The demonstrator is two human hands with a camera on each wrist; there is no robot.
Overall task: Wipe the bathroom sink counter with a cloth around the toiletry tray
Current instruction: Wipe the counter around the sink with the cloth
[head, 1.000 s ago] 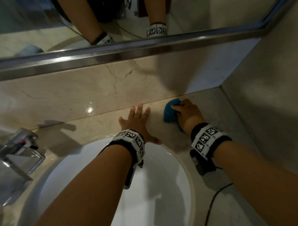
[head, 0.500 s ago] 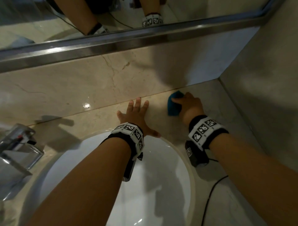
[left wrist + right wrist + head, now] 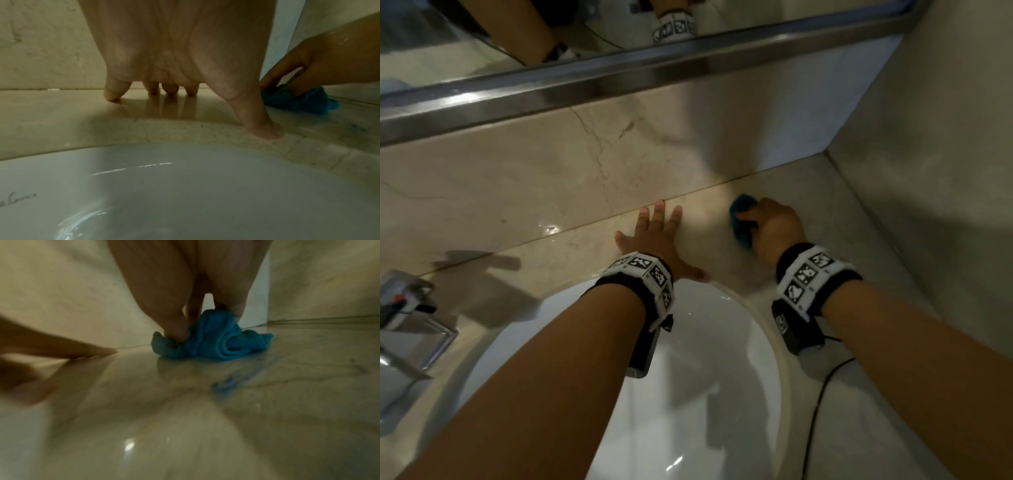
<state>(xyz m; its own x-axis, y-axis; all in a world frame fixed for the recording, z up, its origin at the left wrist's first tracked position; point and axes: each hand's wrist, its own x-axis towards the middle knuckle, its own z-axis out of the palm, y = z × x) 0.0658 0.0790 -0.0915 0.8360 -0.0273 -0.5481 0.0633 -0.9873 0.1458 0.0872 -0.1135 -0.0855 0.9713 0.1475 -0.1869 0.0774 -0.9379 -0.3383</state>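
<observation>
Two hands work on the marble desk (image 3: 835, 219) behind a white sink basin (image 3: 688, 394). Left hand (image 3: 654, 236) lies flat, fingers (image 3: 116, 92) straight and spread, tips touching the desk just beyond the basin rim, near the far backsplash (image 3: 551, 171). Right hand (image 3: 774, 226), to its right, has its fingers (image 3: 174, 331) curled around a bunched blue cloth (image 3: 213, 340), which is pressed against the desk close to the far right corner where backsplash meets side wall (image 3: 945, 137). Faucet (image 3: 407, 308) stands at the left edge; mirror (image 3: 482, 41) runs above the backsplash. No toiletry tray appears in any view.
</observation>
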